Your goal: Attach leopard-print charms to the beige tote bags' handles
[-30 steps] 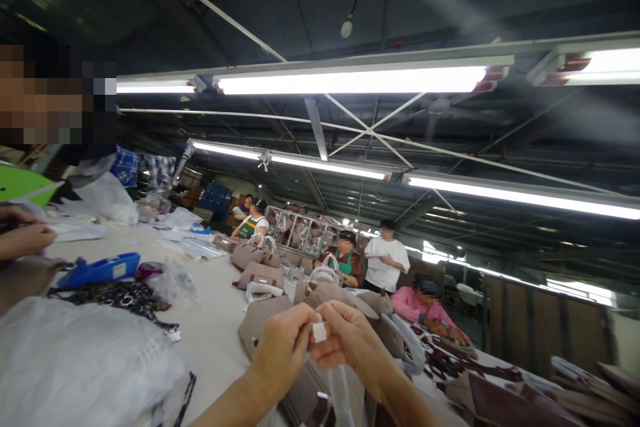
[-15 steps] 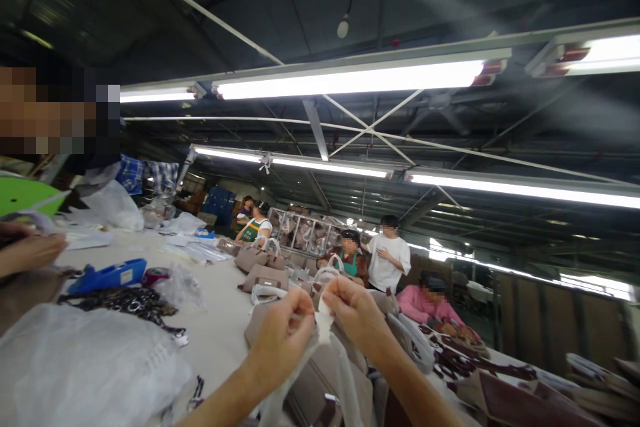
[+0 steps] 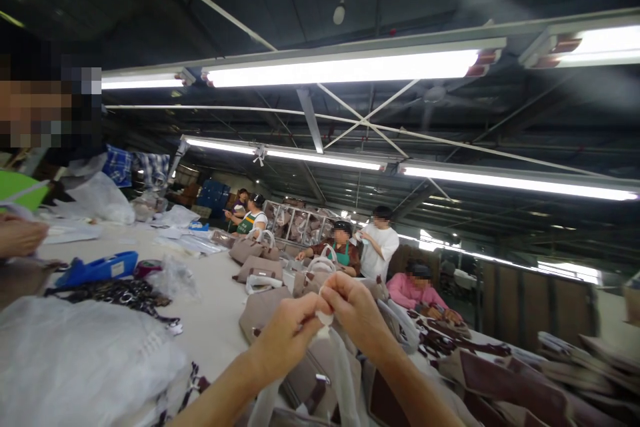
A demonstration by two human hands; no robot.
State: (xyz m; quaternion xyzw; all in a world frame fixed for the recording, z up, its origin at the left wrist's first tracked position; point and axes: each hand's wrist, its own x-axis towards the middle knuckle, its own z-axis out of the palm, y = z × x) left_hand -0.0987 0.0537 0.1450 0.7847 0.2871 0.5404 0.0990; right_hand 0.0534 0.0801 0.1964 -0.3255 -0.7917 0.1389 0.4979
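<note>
My left hand (image 3: 289, 335) and my right hand (image 3: 356, 311) are raised together above the table and pinch the top of a thin white plastic wrapping (image 3: 324, 317). The wrapping hangs down from my fingers (image 3: 345, 373) over a taupe handbag (image 3: 310, 383) lying below my forearms. Another taupe handbag (image 3: 260, 310) lies flat just beyond my left hand. Both hands are closed on the plastic, fingertips almost touching.
The long white table (image 3: 213, 320) carries a white plastic bundle (image 3: 75, 353), a pile of dark metal hardware (image 3: 115, 293), a blue tool (image 3: 97, 268) and more handbags (image 3: 250, 250). A co-worker's hand (image 3: 20, 237) rests at far left. Several people work at the far end. Brown pieces (image 3: 500, 380) lie at right.
My hands have shifted slightly and gathered the plastic tighter; one second ago they held a small white piece, and the wrapping now hangs down from them. The view has tilted a little.
</note>
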